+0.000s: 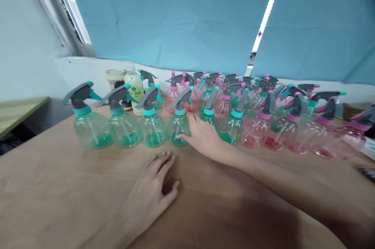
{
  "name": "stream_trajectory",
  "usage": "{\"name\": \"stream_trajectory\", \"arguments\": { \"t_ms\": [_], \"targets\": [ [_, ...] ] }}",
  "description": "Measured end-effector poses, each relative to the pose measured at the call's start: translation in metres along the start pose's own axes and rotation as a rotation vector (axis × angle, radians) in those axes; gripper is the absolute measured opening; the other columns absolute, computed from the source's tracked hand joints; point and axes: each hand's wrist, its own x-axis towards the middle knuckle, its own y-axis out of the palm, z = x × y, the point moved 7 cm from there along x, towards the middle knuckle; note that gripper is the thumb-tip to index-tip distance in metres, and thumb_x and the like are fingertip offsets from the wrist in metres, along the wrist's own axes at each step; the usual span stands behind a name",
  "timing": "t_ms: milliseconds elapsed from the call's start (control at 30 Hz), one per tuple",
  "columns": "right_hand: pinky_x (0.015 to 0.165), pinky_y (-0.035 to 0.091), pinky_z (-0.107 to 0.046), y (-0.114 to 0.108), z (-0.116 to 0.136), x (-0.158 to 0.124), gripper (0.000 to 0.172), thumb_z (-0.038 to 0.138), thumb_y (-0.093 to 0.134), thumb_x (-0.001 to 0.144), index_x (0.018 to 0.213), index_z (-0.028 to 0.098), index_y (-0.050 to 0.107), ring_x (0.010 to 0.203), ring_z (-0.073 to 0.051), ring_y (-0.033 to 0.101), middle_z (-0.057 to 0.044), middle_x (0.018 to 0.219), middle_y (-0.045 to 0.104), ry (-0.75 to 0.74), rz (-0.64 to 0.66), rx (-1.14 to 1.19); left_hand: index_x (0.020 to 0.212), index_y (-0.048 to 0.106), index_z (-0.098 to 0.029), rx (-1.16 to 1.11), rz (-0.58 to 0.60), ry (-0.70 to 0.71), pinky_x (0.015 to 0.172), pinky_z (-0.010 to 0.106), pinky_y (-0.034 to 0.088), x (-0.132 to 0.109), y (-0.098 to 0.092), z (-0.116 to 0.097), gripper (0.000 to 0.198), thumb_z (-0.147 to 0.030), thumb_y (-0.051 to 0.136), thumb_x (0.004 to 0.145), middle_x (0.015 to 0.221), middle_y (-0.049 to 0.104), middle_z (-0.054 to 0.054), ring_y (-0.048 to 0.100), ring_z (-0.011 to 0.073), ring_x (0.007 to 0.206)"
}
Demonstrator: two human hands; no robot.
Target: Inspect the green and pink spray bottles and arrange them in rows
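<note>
Right hand (205,135) at right side of green spray bottle (176,126), fourth from left in front row on worktop (58,178); thumb across its front, can't tell if fingers grip. Left hand (154,186) empty, fingers loosely open.

The right hand (205,136) is beside a spray bottle (175,128) in the front row on the surface (67,186). Three spray bottles (152,128) continue the row left of that hand; another stands directly behind it, and several line up rightward. More are clustered behind. Beyond the row, left of the right hand, stand a capped bottle (134,89) and a container (115,74). The left hand (155,188) is nearer, before the row.
</note>
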Motion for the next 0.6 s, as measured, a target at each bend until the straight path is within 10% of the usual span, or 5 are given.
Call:
{"name": "stream_trajectory", "arguments": {
  "t_ms": [267,600],
  "targets": [
    [0.076,0.053,-0.046,-0.008,0.000,-0.008,0.079,0.040,0.066,0.085,0.146,0.009,0.029,0.100,-0.035,0.066,-0.021,0.136,0.053,-0.042,-0.042,0.047,0.132,0.049,-0.009,0.026,-0.040,0.100,0.091,0.056,0.055,-0.004,0.000,-0.005,0.053,-0.037,0.052,0.087,0.133,0.059,0.021,0.060,0.0362,0.118],
    [0.070,0.048,-0.037,-0.060,-0.069,-0.044,0.030,0.046,0.059,0.089,0.100,0.019,0.064,0.083,-0.027,0.069,-0.006,0.092,0.073,0.022,-0.270,0.121,0.148,0.021,-0.027,-0.200,0.033,0.063,0.105,0.056,0.042,-0.009,0.013,-0.006,0.073,-0.040,0.056,0.085,0.145,0.046,0.012,0.046,0.0326,0.131]
  ]
}}
